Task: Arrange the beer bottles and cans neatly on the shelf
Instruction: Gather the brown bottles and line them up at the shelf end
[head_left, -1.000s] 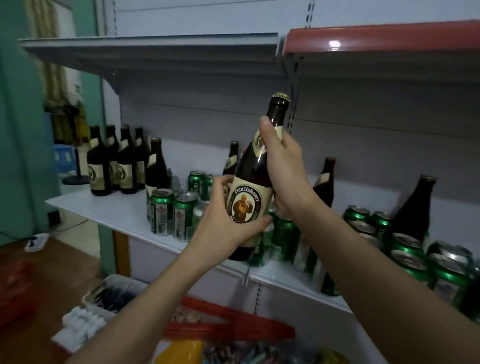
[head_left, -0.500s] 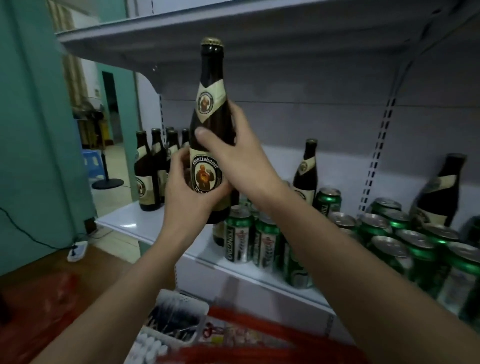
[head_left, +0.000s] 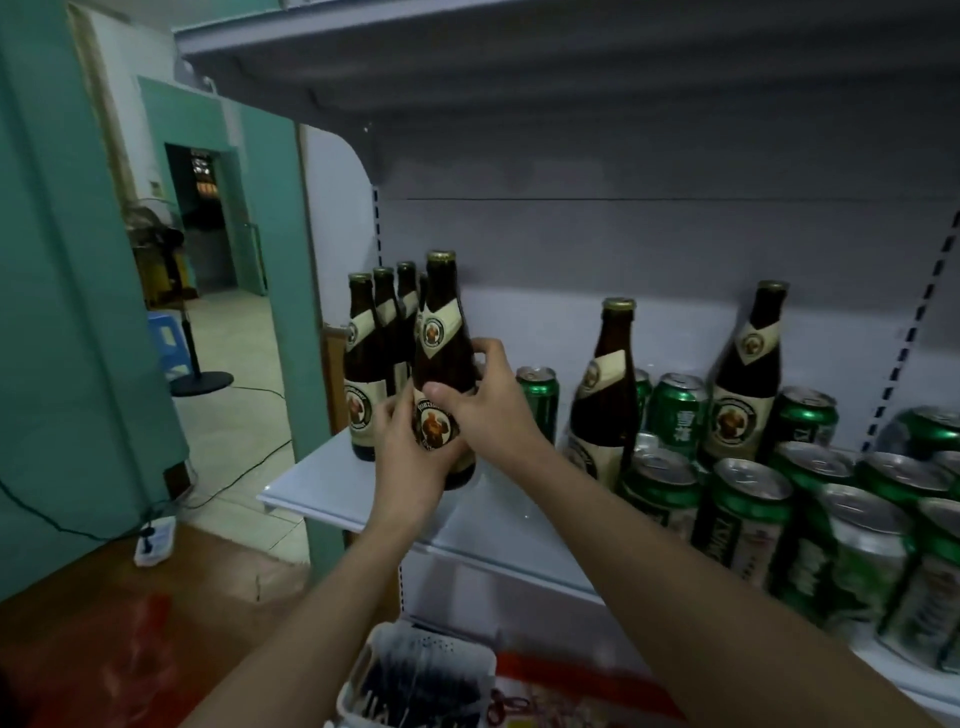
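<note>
- A dark beer bottle (head_left: 441, 358) is held upright by both hands at the left part of the white shelf (head_left: 322, 493), its base at or just above the board; whether it touches cannot be told
- The lower body of the bottle is gripped by the left hand (head_left: 410, 457), fingers curled round the label from the left
- The bottle's shoulder is clasped by the right hand (head_left: 488, 400), thumb laid across the front and fingers wrapped behind
- A row of like bottles (head_left: 374, 358) is lined up just beside and behind the held bottle, toward the shelf's left end
- To the right, two more upright bottles (head_left: 608, 400) are surrounded by a crowd of green cans (head_left: 748, 519), some tilted, filling the right part of the shelf
- One green can (head_left: 540, 400) is seen just behind the right hand, partly hidden by it
- An upper shelf (head_left: 519, 47) is set overhead
- Below the arms, a white basket (head_left: 415, 675) and a red item are seen, blurred
- On the floor at the left, a white power strip (head_left: 155, 540) with a dark cable is laid near a teal wall (head_left: 62, 312)
</note>
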